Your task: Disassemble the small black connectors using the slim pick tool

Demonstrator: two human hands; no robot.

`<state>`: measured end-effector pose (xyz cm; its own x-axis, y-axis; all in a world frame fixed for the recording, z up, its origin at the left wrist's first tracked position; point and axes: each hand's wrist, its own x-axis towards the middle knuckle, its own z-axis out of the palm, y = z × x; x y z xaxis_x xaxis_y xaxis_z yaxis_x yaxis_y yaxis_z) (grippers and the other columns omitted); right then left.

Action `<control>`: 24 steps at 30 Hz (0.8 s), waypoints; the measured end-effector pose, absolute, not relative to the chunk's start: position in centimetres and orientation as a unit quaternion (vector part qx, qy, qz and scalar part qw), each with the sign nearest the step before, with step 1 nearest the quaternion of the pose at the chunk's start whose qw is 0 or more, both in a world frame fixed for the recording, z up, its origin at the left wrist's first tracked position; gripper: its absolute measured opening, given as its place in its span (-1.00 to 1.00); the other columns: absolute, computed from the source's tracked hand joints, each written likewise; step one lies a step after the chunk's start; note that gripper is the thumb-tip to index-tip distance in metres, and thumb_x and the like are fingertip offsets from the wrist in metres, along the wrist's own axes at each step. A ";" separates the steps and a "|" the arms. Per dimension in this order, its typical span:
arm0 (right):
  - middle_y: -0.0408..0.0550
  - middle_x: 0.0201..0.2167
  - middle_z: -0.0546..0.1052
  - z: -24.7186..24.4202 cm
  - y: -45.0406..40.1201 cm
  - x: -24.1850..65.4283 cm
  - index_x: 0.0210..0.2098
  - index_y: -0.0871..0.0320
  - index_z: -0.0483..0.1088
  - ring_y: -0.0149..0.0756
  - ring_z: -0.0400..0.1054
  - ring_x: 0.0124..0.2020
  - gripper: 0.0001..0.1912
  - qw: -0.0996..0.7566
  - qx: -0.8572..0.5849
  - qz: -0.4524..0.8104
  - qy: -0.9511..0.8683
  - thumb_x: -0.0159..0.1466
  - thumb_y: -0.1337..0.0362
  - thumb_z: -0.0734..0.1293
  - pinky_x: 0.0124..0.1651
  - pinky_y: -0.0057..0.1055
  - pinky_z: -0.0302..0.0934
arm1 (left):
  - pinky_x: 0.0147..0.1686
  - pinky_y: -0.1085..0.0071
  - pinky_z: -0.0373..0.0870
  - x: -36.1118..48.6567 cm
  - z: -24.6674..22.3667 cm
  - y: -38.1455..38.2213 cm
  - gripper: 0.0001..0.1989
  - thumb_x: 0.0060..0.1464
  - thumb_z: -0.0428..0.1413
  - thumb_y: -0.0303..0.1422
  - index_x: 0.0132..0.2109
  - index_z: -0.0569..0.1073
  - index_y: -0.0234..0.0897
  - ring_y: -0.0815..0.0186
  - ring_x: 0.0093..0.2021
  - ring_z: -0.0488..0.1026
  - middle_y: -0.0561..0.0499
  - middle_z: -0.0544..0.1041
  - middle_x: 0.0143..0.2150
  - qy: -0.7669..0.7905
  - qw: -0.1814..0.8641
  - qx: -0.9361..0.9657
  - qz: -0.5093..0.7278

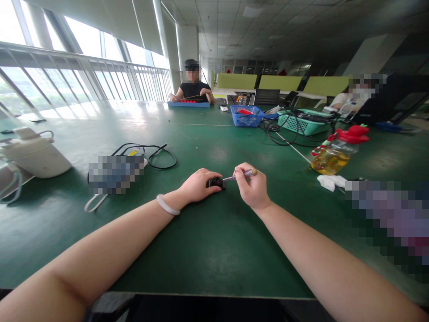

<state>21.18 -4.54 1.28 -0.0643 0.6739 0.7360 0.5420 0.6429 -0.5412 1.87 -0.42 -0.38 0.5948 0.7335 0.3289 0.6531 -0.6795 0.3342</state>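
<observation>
A small black object [216, 182] lies on the green table [208, 250], near the middle of the view. My left hand [201, 185] grips it from the left, thumb on the near side and fingers on the far side. In my right hand [252, 185] is a thin screwdriver-like tool [250, 172], pinched between thumb and fingers. Its metal shaft points left, and the tip is at the right end of the black object. Whether the tip touches it is too small to tell. What the black object is cannot be made out.
On the left are a white device [38, 154] and a black cable [164, 166]. To the right stands a red-lidded bottle [331, 158] near white tissue [331, 182]. Farther back are a blue basket [246, 117], a green basket [301, 124], tangled cables and a seated person [194, 89].
</observation>
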 end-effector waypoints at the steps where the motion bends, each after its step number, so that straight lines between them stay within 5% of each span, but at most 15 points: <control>1: -0.14 -0.56 0.41 1.3 -4.5 21.2 -0.48 0.14 0.33 -0.38 0.30 -0.52 -0.76 0.542 -0.420 0.059 -0.725 0.30 0.26 0.18 -0.40 -0.47 0.11 | -0.03 0.27 0.34 1.9 -0.4 -0.4 -0.61 0.05 0.19 -0.18 0.02 0.46 -0.17 0.17 -0.09 0.43 -0.03 0.55 -0.10 0.390 0.090 0.888 0.225; 24: -0.22 -0.62 0.30 0.5 -3.4 21.6 -0.50 0.12 0.28 -0.42 0.19 -0.59 -0.78 0.561 -0.451 0.154 -0.677 0.27 0.27 0.17 -0.48 -0.48 0.07 | -0.06 0.31 0.37 1.8 0.0 -0.7 -0.61 0.08 0.14 -0.22 0.07 0.42 -0.11 0.20 -0.10 0.45 0.00 0.53 -0.08 0.406 0.119 0.883 0.201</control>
<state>21.58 -3.40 0.46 0.0358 0.7827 0.6213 0.4381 0.5465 -0.7137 1.79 -0.65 -0.05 0.5888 0.7657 0.2590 0.6698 -0.6415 0.3739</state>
